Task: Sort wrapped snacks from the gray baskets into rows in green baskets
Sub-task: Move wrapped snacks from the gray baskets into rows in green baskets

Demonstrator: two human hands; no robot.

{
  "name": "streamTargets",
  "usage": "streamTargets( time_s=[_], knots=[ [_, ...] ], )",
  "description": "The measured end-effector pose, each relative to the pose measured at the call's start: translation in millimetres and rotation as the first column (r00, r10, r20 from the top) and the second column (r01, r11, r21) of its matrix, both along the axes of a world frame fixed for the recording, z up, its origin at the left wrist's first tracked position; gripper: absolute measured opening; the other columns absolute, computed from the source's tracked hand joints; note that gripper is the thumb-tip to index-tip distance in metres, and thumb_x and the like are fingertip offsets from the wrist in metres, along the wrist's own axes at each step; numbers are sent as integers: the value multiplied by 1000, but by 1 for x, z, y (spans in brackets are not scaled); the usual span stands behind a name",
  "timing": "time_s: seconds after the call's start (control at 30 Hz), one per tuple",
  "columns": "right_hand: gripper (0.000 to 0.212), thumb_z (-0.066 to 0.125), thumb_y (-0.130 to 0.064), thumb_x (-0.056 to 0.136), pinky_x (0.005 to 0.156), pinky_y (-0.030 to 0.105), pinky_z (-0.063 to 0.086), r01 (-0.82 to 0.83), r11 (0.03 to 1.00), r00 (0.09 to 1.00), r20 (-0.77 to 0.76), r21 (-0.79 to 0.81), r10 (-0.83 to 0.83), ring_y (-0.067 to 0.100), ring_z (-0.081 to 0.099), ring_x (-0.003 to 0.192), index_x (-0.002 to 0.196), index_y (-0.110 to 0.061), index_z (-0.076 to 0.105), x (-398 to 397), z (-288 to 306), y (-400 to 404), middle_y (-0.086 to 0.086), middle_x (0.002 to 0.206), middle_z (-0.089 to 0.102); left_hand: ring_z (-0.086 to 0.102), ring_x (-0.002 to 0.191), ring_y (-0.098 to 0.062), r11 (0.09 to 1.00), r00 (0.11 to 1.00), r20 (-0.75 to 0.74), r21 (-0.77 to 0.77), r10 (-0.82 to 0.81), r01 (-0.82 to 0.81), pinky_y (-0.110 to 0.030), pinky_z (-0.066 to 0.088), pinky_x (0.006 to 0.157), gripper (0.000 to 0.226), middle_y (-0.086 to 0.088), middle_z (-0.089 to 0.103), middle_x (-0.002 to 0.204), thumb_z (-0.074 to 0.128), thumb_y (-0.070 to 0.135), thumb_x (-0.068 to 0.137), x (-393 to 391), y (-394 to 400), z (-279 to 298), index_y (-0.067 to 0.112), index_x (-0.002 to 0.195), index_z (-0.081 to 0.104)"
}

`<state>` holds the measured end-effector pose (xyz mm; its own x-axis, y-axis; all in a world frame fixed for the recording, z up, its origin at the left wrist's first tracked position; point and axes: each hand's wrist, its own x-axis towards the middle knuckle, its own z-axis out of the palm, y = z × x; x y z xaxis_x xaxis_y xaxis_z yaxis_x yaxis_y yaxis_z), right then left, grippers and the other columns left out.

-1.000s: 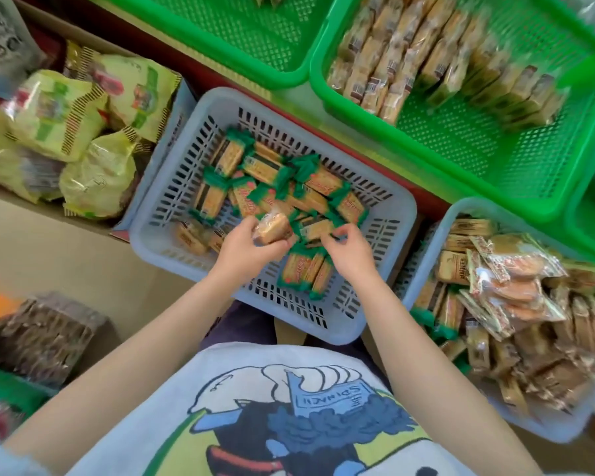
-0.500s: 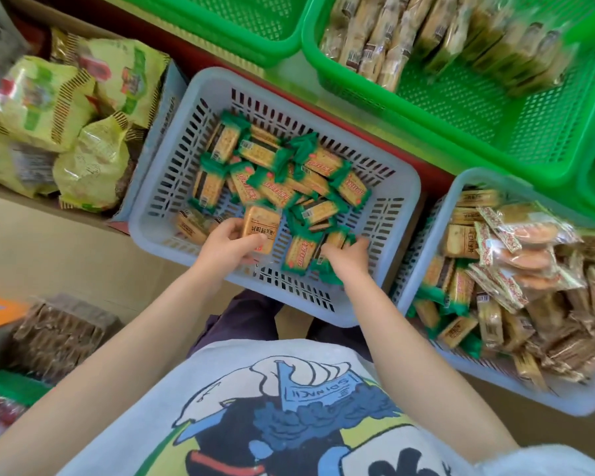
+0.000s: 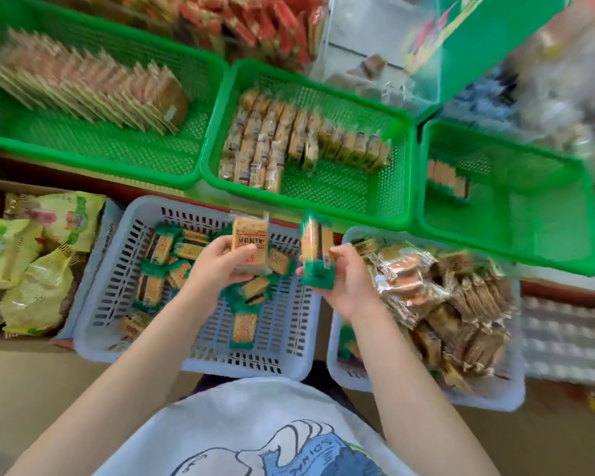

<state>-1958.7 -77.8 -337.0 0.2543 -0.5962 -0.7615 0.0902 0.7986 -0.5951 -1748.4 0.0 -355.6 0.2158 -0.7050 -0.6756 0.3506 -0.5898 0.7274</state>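
A clear-ended snack [image 3: 249, 242] is held upright in the left hand [image 3: 220, 269], and a few green-ended snacks [image 3: 316, 250] are gripped together in the right hand [image 3: 346, 280]; both are lifted above the middle gray basket [image 3: 117, 348], where more green-ended packs lie loose. The step in hand is judged to be the carry to the green baskets. The green-ended stack is best matched to the short row [image 3: 447, 176] begun at the left wall of the right green basket [image 3: 564, 262], set on edge and pressed against the last pack so the row stays upright. The clear-ended snack appears to belong with the rows [image 3: 289, 142] in the middle green basket [image 3: 358, 214], though blur leaves that uncertain. Labels are best faced one way, and the stack released only once it is braced.
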Motion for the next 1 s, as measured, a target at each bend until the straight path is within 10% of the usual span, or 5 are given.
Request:
streamTargets(
  time_s=[0.27,0.57,0.7,1.0],
  knots=[
    [36,59,-37,88,55,28,54,278,931,946,235,-238,-223,22,68,74,110,-9,61,-102,82,-79,8,83,65,73,97,-27,965,987,75,-212,-139,152,-40,59,84,25,-12,72,110,72,14,91,-97,-120,59,10,113,60],
    [25,67,-20,95,71,37,57,285,896,892,-247,-341,-378,26,68,82,116,-8,62,-250,42,-191,11,100,70,67,100,-20,976,972,181,-133,-149,174,-30,48,80,33,-4,72,109,78,34,85,-244,-222,34,15,111,68],
    [24,76,-22,86,79,38,53,224,900,786,-476,-374,-394,28,65,89,102,-8,67,-296,6,-249,12,99,69,42,138,-23,980,925,357,-100,-128,174,-42,32,116,36,-4,46,149,79,40,83,-289,-264,13,17,106,64],
    [45,76,-24,81,82,40,54,29,927,560,-762,-374,-325,32,66,94,115,-7,51,-326,-56,-335,14,112,67,28,146,-21,996,831,554,-27,-54,83,-45,25,118,37,0,31,156,81,44,79,-310,-301,-23,24,104,64]
  ],
)
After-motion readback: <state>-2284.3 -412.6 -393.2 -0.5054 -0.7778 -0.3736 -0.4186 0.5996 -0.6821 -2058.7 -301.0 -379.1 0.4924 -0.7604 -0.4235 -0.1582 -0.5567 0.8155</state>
